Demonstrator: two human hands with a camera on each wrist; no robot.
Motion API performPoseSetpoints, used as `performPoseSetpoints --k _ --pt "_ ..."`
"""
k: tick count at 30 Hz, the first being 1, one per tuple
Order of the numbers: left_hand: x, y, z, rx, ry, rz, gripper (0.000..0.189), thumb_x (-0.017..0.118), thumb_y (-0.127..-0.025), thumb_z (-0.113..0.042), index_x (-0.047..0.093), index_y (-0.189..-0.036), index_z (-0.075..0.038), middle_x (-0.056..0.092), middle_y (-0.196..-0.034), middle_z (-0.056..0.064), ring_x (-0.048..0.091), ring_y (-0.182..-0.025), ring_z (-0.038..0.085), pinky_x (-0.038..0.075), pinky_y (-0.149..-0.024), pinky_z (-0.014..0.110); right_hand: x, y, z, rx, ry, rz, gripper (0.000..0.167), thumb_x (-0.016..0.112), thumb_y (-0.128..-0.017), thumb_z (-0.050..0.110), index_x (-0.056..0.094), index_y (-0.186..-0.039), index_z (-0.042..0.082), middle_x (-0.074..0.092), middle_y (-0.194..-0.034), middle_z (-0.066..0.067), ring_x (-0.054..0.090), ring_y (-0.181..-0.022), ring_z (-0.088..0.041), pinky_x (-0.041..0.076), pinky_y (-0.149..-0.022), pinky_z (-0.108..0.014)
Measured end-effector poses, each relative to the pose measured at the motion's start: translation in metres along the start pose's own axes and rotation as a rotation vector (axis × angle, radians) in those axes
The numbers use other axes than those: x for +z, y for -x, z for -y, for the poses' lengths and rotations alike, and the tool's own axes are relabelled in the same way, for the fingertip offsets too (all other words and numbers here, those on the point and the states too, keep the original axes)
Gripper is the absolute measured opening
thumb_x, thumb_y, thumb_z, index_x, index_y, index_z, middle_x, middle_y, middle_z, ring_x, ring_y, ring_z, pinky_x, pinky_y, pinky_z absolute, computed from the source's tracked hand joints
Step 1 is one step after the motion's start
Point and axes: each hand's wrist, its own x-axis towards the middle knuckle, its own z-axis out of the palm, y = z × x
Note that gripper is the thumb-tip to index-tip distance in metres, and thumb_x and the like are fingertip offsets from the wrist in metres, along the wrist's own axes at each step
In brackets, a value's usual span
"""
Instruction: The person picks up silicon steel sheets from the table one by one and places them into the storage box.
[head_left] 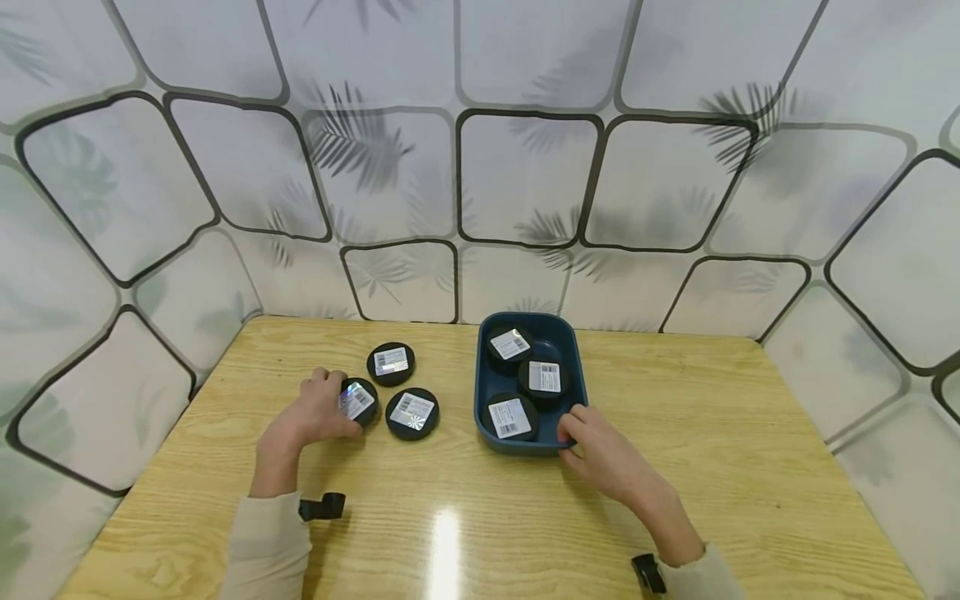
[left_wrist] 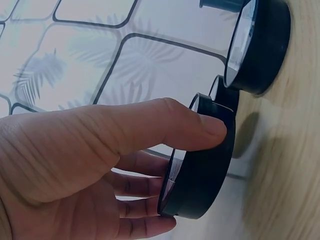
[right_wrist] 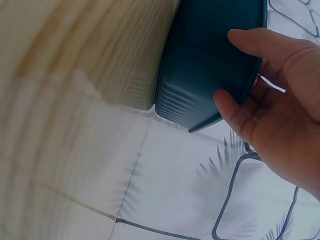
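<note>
My left hand [head_left: 321, 412] grips a round black container [left_wrist: 202, 167] by its side wall, thumb on one side and fingers on the other. A label with a barcode shows on its top [head_left: 357, 402]. I cannot tell whether it touches the table. Just right of it lie two similar black containers, one behind [head_left: 391, 364] and one beside [head_left: 412, 414]. At the near right corner of a dark blue bin [head_left: 485, 442], my right hand [head_left: 606, 454] pinches the rim, with the thumb outside and some fingers over the edge. In the right wrist view the bin's outer wall [right_wrist: 205, 65] shows.
Three labelled black containers lie inside the bin: one at the back left [head_left: 510, 343], one mid-right [head_left: 544, 377] and one at the front left [head_left: 512, 417]. The wooden table [head_left: 480, 517] meets a patterned backdrop [head_left: 525, 183] behind the bin.
</note>
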Motion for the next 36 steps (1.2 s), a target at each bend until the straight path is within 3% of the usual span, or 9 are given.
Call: performPoseSetpoints --k 14,36 --pt "-0.002 0.0 -0.006 0.064 0.022 -0.051 0.083 0.082 -0.069 -0.022 0.043 -0.134 0.012 0.042 -0.126 0.032 0.043 -0.107 0.043 0.047 -0.085 0.056 0.0 0.0 -0.001 0.0 -0.006 0.011 0.025 0.078 -0.081 0.004 0.056 -0.082 0.015 0.045 -0.084 0.007 0.042 -0.08 -0.011 0.044 -0.07 -0.028" --pt "-0.008 0.006 -0.025 0.184 0.035 -0.151 0.082 0.081 -0.068 -0.013 0.043 -0.136 0.012 0.043 -0.127 0.033 0.046 -0.108 0.045 0.045 -0.087 0.055 0.0 0.0 -0.001 -0.028 -0.007 -0.017 0.027 0.078 -0.08 0.001 0.055 -0.081 0.015 0.044 -0.083 0.006 0.042 -0.08 -0.012 0.044 -0.07 -0.029"
